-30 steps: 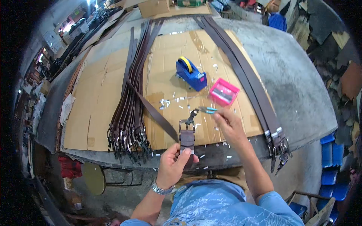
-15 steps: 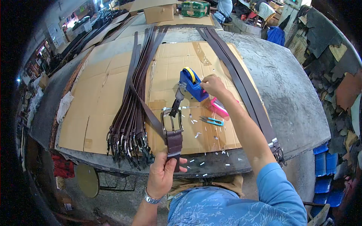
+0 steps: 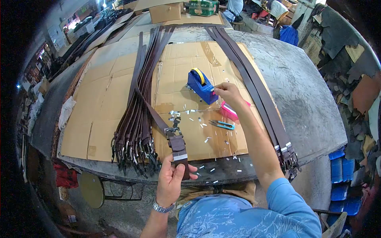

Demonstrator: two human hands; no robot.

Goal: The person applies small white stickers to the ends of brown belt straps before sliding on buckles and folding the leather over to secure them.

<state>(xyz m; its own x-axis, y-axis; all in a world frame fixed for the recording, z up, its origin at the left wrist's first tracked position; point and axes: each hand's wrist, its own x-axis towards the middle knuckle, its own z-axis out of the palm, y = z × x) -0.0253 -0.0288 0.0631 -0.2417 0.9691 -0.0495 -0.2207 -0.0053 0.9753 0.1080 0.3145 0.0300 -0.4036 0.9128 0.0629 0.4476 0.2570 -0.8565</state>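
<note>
My left hand (image 3: pixel 173 178) grips a dark brown belt (image 3: pixel 177 143) near its buckle end, thumb on top. A white band crosses this belt just above the thumb, and the buckle (image 3: pixel 172 131) lies tilted on the cardboard. My right hand (image 3: pixel 228 93) is pinched at the front end of a blue tape dispenser (image 3: pixel 201 89) with a yellow-cored roll; what the fingertips hold is too small to make out. Close by are a pink-rimmed container (image 3: pixel 229 112) and small blue-handled snips (image 3: pixel 222 125).
Many belts (image 3: pixel 137 119) lie bunched on the left of the cardboard sheet (image 3: pixel 103 99). More belts (image 3: pixel 262 99) run along the right. White scraps are scattered at the middle and front edge. Farther back stand a cardboard box (image 3: pixel 165 13) and a green pack (image 3: pixel 203 7).
The buckle of the held belt has tipped down and away, and the white band now shows more. My right hand has shifted slightly at the dispenser's front.
</note>
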